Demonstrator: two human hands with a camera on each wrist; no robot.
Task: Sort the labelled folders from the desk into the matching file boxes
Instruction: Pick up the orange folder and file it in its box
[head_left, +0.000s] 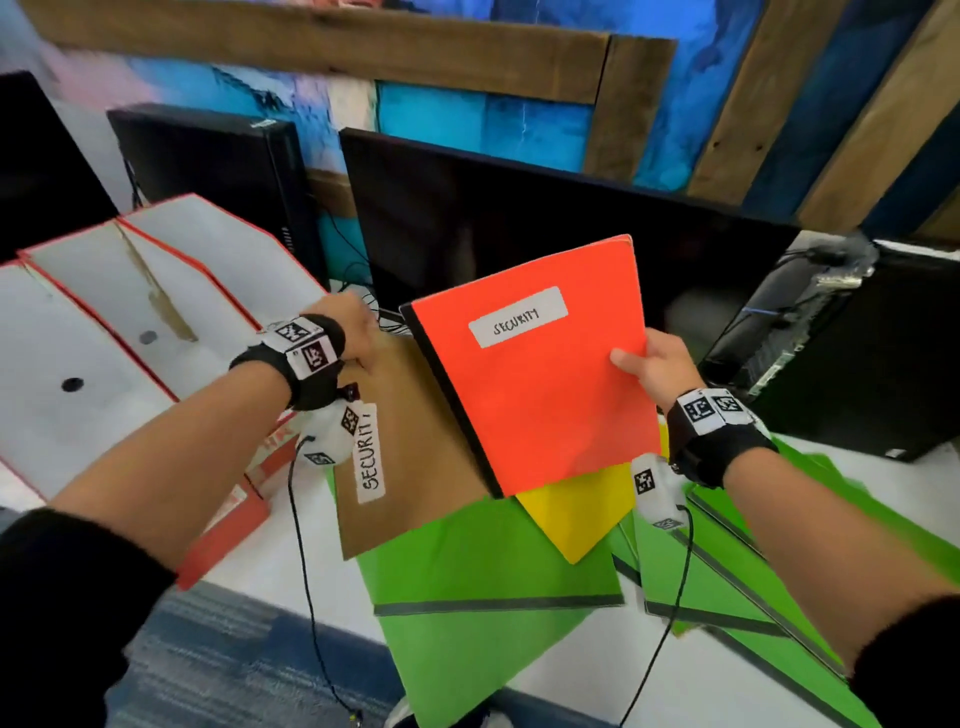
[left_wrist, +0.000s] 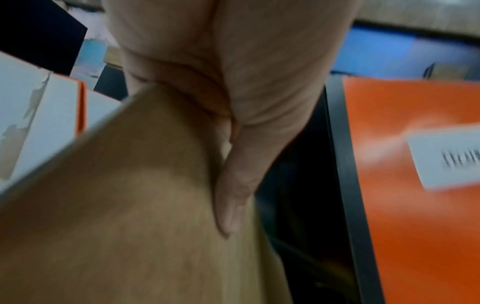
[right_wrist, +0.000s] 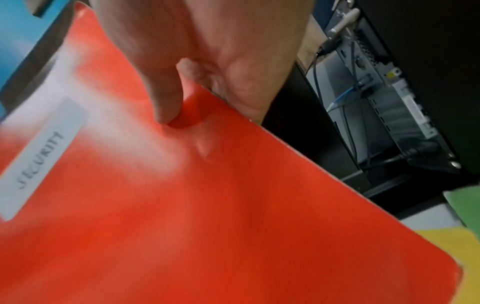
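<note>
Two SECURITY folders in hand, file boxes at left.

Head view: left hand grips the top edge of the brown folder, right hand pinches the right edge of the red folder; both are lifted off the table with labels up, probably so they can be read and matched to the boxes. A yellow folder and green folders lie on the table. Left wrist view: the thumb lies flat on the brown folder, the other fingers hidden behind it; the boxes stand just beside. Right wrist view: the thumb dents the red cover, the fingers curl under, a detail the head view lacks.
</note>
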